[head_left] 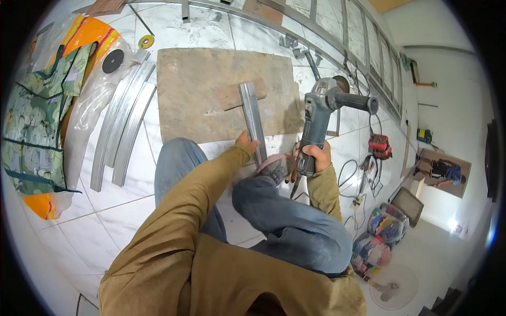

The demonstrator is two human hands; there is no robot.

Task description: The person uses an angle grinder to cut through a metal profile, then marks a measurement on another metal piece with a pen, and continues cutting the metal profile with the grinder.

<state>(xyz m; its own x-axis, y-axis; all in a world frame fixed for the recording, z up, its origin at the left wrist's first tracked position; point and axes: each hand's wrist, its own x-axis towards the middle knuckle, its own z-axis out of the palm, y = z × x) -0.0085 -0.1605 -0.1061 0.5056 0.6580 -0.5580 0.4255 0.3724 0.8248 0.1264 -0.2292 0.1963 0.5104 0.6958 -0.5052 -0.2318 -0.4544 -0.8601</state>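
Note:
My left hand is closed on the near part of a short metal profile. The profile's far end rests on a wooden block, which lies on a brown board on the floor. In my right hand is a grey angle grinder, gripped round its body and raised beside the board's right edge. Its side handle sticks out to the right. The grinder's disc is mostly hidden behind its head. My foot is close to the profile's near end.
Several long metal profiles lie left of the board, near a black cutting disc and a patterned bag. A metal frame stretches across the far right. Cables and a red device lie at the right.

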